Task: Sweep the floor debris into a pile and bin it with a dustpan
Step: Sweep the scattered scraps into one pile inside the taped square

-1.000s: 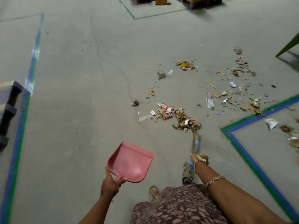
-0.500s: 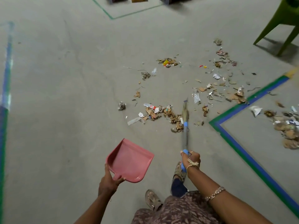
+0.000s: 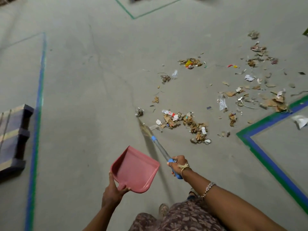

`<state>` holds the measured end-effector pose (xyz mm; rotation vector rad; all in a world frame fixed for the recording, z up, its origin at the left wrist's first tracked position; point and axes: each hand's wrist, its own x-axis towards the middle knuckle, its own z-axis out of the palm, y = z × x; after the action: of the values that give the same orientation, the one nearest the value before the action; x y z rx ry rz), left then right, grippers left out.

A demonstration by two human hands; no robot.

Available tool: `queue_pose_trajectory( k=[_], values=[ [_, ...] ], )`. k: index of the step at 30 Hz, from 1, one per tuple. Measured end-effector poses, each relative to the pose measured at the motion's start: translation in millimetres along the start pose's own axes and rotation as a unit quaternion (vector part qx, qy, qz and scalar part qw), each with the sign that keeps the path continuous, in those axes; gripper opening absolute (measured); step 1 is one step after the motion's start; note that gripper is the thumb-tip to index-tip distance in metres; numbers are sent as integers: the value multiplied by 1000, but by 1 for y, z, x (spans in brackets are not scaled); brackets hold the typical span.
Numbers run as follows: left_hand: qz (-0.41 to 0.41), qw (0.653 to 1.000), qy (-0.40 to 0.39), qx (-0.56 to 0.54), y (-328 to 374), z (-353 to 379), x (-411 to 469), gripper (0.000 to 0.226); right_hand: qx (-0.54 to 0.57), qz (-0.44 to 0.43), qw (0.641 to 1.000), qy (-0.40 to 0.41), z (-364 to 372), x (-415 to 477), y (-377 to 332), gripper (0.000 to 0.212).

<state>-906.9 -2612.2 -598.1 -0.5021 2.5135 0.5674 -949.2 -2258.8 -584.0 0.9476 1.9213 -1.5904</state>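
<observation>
My left hand [image 3: 115, 193] grips the handle of a pink dustpan [image 3: 135, 170], held above the floor with nothing in it. My right hand [image 3: 178, 164] grips the blue handle of a short broom [image 3: 158, 144]. Its bristle tip [image 3: 144, 127] points up and left and touches the floor just below a crumpled grey scrap [image 3: 139, 112]. A loose heap of cardboard bits, paper and wrappers [image 3: 188, 122] lies right of the bristles. More debris [image 3: 253, 90] is scattered farther right and behind.
Blue and green floor tape forms a corner [image 3: 245, 135] at the right, with a white paper scrap [image 3: 300, 120] inside it. Another tape line [image 3: 37, 114] runs down the left beside a dark pallet [image 3: 15, 135]. My sandalled foot [image 3: 162, 210] shows below.
The broom has swung left, from the right side of the near heap to its left edge by the grey scrap. The view has shifted left; the dustpan stays held in my left hand.
</observation>
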Motion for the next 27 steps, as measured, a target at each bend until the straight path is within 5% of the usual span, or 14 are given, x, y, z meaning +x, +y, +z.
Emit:
queue_pose_trajectory(
  k=[4, 10, 19, 27],
  values=[
    [-15, 1000, 22, 5, 18, -11, -1, 134, 1, 24, 1000, 9, 8, 31, -18, 21],
    [-17, 999, 28, -10, 35, -8, 26, 137, 69, 96, 986, 115, -10, 72, 3, 21],
    [69, 995, -60, 26, 60, -15, 107, 139, 131, 140, 933, 303, -76, 25, 14, 34],
    [138, 982, -118, 54, 64, -34, 184, 140, 176, 126, 907, 362, -55, -15, 47, 49]
  ],
)
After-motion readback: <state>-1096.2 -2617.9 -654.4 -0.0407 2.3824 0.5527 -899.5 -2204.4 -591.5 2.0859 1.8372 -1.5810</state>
